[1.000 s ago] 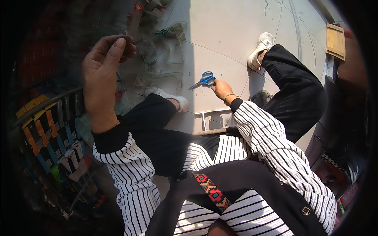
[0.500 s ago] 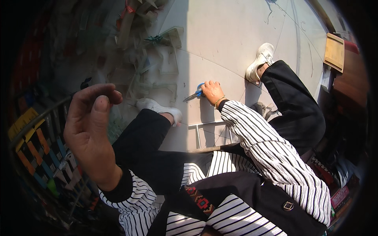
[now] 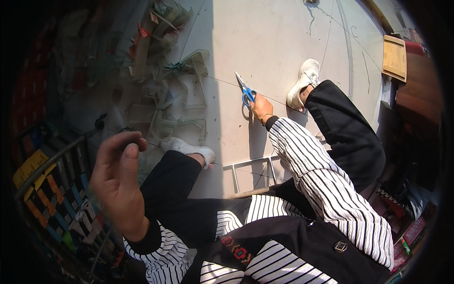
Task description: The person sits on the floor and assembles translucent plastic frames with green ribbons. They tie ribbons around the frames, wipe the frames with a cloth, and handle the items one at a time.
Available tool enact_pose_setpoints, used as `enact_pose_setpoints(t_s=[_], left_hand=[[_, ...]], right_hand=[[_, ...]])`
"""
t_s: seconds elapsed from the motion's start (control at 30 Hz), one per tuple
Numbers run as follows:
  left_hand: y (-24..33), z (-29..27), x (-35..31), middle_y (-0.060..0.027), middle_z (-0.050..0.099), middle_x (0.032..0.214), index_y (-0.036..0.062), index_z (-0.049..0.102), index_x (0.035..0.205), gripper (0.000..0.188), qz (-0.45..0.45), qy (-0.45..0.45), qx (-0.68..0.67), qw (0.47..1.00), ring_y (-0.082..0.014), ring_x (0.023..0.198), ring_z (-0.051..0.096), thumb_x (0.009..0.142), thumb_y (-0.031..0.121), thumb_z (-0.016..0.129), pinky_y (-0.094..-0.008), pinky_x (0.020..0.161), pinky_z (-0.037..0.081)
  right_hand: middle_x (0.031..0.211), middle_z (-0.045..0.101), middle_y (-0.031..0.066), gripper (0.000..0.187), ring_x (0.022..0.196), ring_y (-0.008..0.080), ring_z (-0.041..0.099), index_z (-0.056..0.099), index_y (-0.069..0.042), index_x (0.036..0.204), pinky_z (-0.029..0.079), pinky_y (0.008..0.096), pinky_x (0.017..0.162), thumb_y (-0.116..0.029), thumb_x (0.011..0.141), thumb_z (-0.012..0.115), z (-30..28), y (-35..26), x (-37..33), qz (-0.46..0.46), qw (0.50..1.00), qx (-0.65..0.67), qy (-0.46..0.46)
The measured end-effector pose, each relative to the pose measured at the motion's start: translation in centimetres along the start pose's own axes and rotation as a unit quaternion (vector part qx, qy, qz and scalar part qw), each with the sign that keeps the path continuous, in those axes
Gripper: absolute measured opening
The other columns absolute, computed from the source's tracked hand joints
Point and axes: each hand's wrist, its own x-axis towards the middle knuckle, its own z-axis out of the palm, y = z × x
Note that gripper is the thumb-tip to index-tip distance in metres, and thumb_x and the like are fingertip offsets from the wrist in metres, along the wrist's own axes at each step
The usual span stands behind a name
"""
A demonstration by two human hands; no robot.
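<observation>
My right hand (image 3: 261, 108) grips the scissors (image 3: 244, 90) by their blue handles, blades pointing ahead of my fingers. My left hand (image 3: 119, 182) curls loosely, contents unclear. Left of it, any print on coloured packets (image 3: 53, 190) is unreadably small.

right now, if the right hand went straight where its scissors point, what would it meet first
The right hand seems to have a free way over the pale floor as far as visible, though its height is unclear.
</observation>
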Motion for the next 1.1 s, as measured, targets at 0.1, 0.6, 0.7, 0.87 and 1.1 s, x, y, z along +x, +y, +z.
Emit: enact_pose_setpoints(t_s=[0.1, 0.6, 0.7, 0.87, 1.1], left_hand=[[-0.3, 0.2, 0.3, -0.0073, 0.062, 0.088, -0.0026, 0.06, 0.097, 0.017, -0.002, -0.006, -0.019, 1.0, -0.0139, 0.084, 0.059, 0.09, 0.012, 0.055, -0.0251, 0.079, 0.046], [-2.4, 1.2, 2.9, -0.0031, 0.059, 0.081, 0.0004, 0.061, 0.095, 0.018, 0.024, -0.084, 0.011, 0.996, -0.0092, 0.077, 0.055, 0.091, 0.018, 0.056, -0.0223, 0.073, 0.044], [-4.3, 2.2, 4.2, -0.003, 0.059, 0.08, 0.0005, 0.06, 0.094, 0.019, 0.007, -0.131, 0.044, 0.99, -0.009, 0.073, 0.054, 0.092, 0.018, 0.054, -0.0231, 0.069, 0.043], [-8.2, 3.5, 5.3, -0.0024, 0.059, 0.074, 0.0002, 0.06, 0.092, 0.021, -0.08, -0.202, 0.149, 0.965, -0.0085, 0.065, 0.052, 0.091, 0.02, 0.055, -0.0223, 0.059, 0.039], [-7.4, 5.0, 4.1, -0.0014, 0.059, 0.07, 0.0002, 0.061, 0.09, 0.021, -0.089, -0.224, 0.164, 0.957, -0.006, 0.061, 0.049, 0.089, 0.021, 0.057, -0.0227, 0.054, 0.036]], right_hand=[[0.1, 0.062, 0.0215, 0.046, 0.09, 0.0314, 0.062, 0.053, 0.004, 0.11, 0.049, 0.0379, 0.079, -0.029, 0.08, 0.063, -2.2, -2.1, 3.2, -0.009, 0.986, 0.166, 0.014], [0.087, 0.064, 0.0065, 0.036, 0.08, 0.0151, 0.06, 0.057, -0.003, 0.112, 0.049, 0.028, 0.067, -0.029, 0.088, 0.058, -40.2, 10.1, 3.1, -0.125, 0.972, 0.145, 0.133], [0.094, 0.066, 0.0063, 0.035, 0.08, 0.0148, 0.064, 0.058, -0.006, 0.111, 0.051, 0.0258, 0.068, -0.035, 0.092, 0.052, -36.6, 18.4, -5.5, -0.117, 0.956, 0.186, 0.196], [0.068, 0.062, 0.0103, 0.026, 0.058, 0.0189, 0.059, 0.066, -0.001, 0.086, 0.046, 0.0301, 0.054, -0.026, 0.082, 0.059, -19.0, 29.1, -17.6, 0.178, 0.957, 0.22, 0.06], [0.079, 0.063, 0.0082, 0.043, 0.065, 0.0145, 0.059, 0.059, 0.004, 0.103, 0.048, 0.0272, 0.06, -0.03, 0.079, 0.068, 0.9, 24.8, -24.7, 0.245, 0.897, 0.365, 0.05]])
